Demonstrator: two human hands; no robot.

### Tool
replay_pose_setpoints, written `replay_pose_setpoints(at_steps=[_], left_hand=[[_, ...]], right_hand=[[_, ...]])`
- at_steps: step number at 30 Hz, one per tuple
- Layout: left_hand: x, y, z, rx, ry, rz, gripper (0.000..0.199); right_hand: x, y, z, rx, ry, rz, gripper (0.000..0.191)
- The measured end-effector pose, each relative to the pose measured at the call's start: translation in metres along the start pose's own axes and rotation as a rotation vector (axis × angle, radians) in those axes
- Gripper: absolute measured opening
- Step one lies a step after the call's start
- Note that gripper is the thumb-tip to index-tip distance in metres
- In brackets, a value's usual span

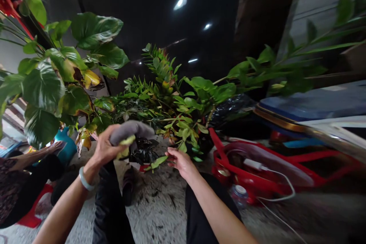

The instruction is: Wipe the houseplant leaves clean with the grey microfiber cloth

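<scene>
My left hand (105,146) is closed around a bunched grey cloth (132,131), with a few yellow-green leaves (125,151) beside it at the fingers. A pale ring circles that wrist. Lower down and to the right, my right hand (180,163) pinches a small green leaf (157,163); part of the grip is hidden behind the fingers. Right above it spreads a low leafy plant (183,122), some of its leaves yellowed or brown. Between the hands sits crumpled black plastic (144,150) on the floor.
A large broad-leaved plant (44,85) leans in from the left. At right lie a red bag (243,183) with a white charger (253,164) and cable, and a clear bottle (239,193). Another person's arm (37,154) shows at far left near a teal container (65,145).
</scene>
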State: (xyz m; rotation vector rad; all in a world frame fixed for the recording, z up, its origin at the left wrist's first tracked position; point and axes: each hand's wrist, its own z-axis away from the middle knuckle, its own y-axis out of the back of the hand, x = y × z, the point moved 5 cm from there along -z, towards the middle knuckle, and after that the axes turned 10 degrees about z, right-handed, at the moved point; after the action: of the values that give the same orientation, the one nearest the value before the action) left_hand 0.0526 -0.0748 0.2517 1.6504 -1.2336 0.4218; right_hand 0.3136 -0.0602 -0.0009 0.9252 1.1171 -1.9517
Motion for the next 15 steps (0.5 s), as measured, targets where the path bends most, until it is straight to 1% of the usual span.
replay_pose_setpoints(at_steps=[1, 2, 3, 4, 5, 6, 7, 9, 10, 11, 12, 13, 15], left_hand=[[0.008, 0.014, -0.008, 0.113, -0.028, -0.003, 0.054], [0.011, 0.024, -0.016, 0.209, -0.062, -0.014, 0.053], [0.009, 0.031, -0.021, 0.286, -0.085, -0.033, 0.052], [0.001, 0.034, -0.025, 0.34, -0.078, -0.063, 0.051], [-0.013, 0.033, -0.025, 0.356, -0.041, -0.096, 0.051], [-0.029, 0.028, -0.022, 0.332, 0.016, -0.128, 0.05], [-0.047, 0.021, -0.017, 0.27, 0.094, -0.162, 0.05], [-0.074, 0.003, 0.001, 0.04, 0.197, -0.208, 0.051], [-0.08, -0.001, 0.011, -0.045, 0.22, -0.207, 0.05], [-0.08, -0.002, 0.019, -0.09, 0.223, -0.191, 0.049], [-0.075, 0.002, 0.022, -0.079, 0.21, -0.168, 0.048], [-0.066, 0.011, 0.021, -0.013, 0.185, -0.146, 0.046], [-0.043, 0.032, 0.01, 0.193, 0.104, -0.127, 0.047]], right_hand=[[0.0, 0.0, 0.0, 0.002, 0.0, 0.001, 0.018], [0.0, -0.001, 0.0, 0.003, 0.0, 0.001, 0.018], [0.001, -0.002, 0.0, 0.003, 0.0, 0.003, 0.019], [0.001, -0.003, 0.001, 0.002, 0.0, 0.004, 0.019], [0.002, -0.005, 0.001, 0.001, 0.001, 0.005, 0.02], [0.002, -0.006, 0.002, 0.0, 0.003, 0.006, 0.02], [0.002, -0.007, 0.002, 0.0, 0.005, 0.007, 0.02], [0.002, -0.006, 0.003, 0.001, 0.005, 0.008, 0.02], [0.002, -0.005, 0.003, 0.001, 0.005, 0.01, 0.02], [0.001, -0.004, 0.003, 0.002, 0.004, 0.011, 0.02], [0.001, -0.003, 0.003, 0.003, 0.003, 0.013, 0.019], [0.001, -0.002, 0.003, 0.004, 0.002, 0.016, 0.019], [0.0, -0.001, 0.003, 0.01, 0.0, 0.018, 0.019]])
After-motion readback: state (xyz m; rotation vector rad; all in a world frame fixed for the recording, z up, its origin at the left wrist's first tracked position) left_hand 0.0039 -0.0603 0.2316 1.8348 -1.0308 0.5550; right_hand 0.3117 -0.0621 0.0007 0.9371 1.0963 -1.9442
